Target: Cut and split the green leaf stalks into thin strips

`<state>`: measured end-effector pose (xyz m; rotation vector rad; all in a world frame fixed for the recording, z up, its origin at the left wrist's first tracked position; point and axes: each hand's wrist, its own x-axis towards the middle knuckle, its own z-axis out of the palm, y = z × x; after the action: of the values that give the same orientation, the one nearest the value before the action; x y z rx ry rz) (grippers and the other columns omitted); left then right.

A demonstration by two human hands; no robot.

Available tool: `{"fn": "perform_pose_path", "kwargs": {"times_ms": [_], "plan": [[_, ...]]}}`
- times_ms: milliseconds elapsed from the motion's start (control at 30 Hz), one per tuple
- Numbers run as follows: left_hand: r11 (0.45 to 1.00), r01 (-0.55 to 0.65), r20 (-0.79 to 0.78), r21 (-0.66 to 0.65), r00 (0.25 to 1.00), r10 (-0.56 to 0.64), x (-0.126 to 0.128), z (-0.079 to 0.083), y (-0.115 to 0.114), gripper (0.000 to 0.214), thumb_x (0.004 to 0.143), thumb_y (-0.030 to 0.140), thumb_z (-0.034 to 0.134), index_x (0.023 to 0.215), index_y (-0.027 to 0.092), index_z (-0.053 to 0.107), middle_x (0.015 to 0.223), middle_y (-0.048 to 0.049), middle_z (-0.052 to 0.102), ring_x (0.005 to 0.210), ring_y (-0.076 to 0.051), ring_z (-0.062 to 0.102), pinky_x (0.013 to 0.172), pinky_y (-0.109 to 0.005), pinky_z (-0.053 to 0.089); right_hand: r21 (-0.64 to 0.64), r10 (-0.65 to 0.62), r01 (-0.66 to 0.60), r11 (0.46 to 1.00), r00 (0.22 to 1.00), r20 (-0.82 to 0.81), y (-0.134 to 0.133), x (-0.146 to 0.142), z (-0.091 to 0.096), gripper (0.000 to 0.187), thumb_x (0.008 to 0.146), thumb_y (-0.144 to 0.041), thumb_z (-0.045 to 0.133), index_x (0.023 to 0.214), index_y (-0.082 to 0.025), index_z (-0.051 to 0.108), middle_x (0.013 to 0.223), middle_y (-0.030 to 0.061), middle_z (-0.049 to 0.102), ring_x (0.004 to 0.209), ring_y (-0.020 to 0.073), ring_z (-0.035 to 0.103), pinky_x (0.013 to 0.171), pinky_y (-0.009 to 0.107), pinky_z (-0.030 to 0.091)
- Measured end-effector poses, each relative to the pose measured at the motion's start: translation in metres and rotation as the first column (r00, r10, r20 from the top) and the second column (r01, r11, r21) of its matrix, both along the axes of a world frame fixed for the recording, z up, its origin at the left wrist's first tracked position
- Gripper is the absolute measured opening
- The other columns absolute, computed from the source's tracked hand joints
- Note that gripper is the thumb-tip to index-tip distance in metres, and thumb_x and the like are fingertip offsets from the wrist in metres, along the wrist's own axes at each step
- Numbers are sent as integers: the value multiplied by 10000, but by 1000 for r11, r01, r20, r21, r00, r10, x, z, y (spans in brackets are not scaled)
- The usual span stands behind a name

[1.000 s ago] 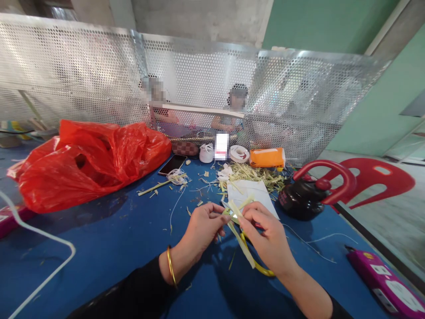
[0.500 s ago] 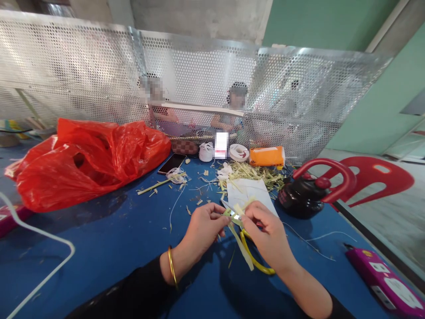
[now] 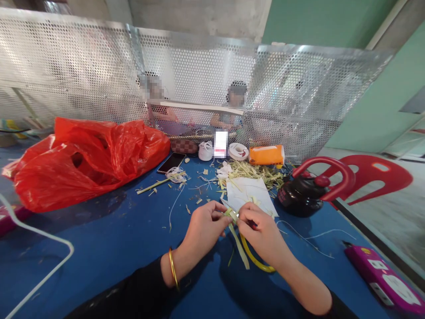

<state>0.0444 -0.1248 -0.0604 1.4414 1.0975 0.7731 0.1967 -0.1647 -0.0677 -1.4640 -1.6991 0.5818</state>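
Observation:
My left hand (image 3: 205, 227), with a gold bangle at the wrist, pinches a pale green plant strip (image 3: 240, 249) between thumb and forefinger. One end of the strip hangs down toward me; the rest is folded near the fingertips. My right hand (image 3: 264, 232) is closed close beside it, its thumb and fingers at the other part of the same strip. Beneath both hands lie scissors (image 3: 258, 264) with yellow handles, the blades pointing away and partly covered. A white sheet of paper (image 3: 242, 189) lies just beyond the fingers.
Shredded plant strips (image 3: 262, 173) are heaped behind the paper. A black kettle (image 3: 300, 195) with a red handle stands right, above a purple box (image 3: 381, 279). A red plastic bag (image 3: 89, 164) fills the left. Phone (image 3: 171, 163), thread spool (image 3: 205, 151) and perforated metal screen (image 3: 199, 66) are farther back.
My right hand has moved slightly left, closer to my left fingertips. The strip end that stuck up between the hands is now lower and mostly hidden by my right fingers.

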Motion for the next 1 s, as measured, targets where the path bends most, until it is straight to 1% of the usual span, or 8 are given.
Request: {"fn": "perform_pose_path", "kwargs": {"times_ms": [267, 500, 600, 700, 767, 833, 933, 1000], "plan": [[995, 13, -73, 97, 997, -6, -1, -4, -2, 133, 733, 219, 591, 808, 208, 483, 507, 89, 571, 444, -95, 540, 471, -196, 395, 5, 7, -7, 1000, 1000, -17, 0, -1, -1, 289, 796, -154, 493, 560, -208, 335, 685, -15, 429, 634, 136, 446, 580, 258, 349], [996, 12, -81, 91, 997, -5, -1, -6, -3, 131, 720, 203, 561, 811, 215, 467, 525, 85, 581, 456, -104, 552, 483, -204, 400, -4, -21, 21, 1000, 1000, 22, 0, -2, -3, 248, 869, -245, 504, 628, -200, 469, 747, 6, 487, 684, 154, 488, 609, 264, 375], [996, -8, -68, 88, 998, 14, -1, -5, -2, 205, 723, 228, 566, 911, 208, 486, 560, 77, 601, 454, -107, 548, 491, -215, 413, -7, -23, 23, 1000, 999, 39, 1, -1, -2, 243, 880, -278, 517, 650, -197, 512, 734, 2, 490, 690, 159, 495, 629, 273, 379], [995, -9, -61, 103, 998, 16, -1, -5, 0, 433, 717, 246, 592, 1129, 189, 471, 561, 77, 603, 456, -114, 544, 503, -224, 417, -19, 0, 1, 1000, 1000, 30, 2, 0, -2, 268, 904, -287, 475, 653, -198, 504, 722, -1, 487, 690, 159, 494, 640, 276, 379], [996, 8, -43, 88, 999, -4, 0, -4, 0, 512, 712, 247, 602, 1198, 174, 458, 566, 72, 605, 457, -114, 540, 506, -227, 419, -25, 17, -17, 1000, 1000, 9, 2, 0, -2, 285, 919, -288, 440, 654, -198, 490, 723, 1, 489, 699, 160, 495, 645, 273, 382], [998, 22, -5, 52, 1000, -21, 0, -4, 0, 444, 713, 255, 601, 1138, 165, 509, 581, 63, 605, 446, -106, 523, 494, -225, 417, -21, 5, -5, 1000, 1000, -2, 2, 1, -2, 289, 924, -297, 423, 660, -198, 488, 721, 1, 490, 693, 158, 489, 640, 269, 381], [999, 30, 48, 28, 998, -32, 0, -5, 0, 241, 717, 274, 599, 929, 162, 582, 580, 52, 581, 447, -94, 501, 487, -220, 417, -39, -65, 65, 997, 998, -17, 1, 1, -1, 243, 908, -325, 450, 716, -200, 529, 690, -11, 495, 646, 149, 464, 602, 259, 364], [999, 27, 60, 25, 998, -29, 0, -5, 0, 205, 713, 274, 605, 887, 168, 587, 575, 54, 572, 447, -91, 495, 490, -218, 418, -81, -115, 112, 990, 993, -37, 0, 1, 0, 214, 888, -343, 485, 742, -202, 552, 635, -28, 478, 594, 137, 430, 554, 248, 338]]}}
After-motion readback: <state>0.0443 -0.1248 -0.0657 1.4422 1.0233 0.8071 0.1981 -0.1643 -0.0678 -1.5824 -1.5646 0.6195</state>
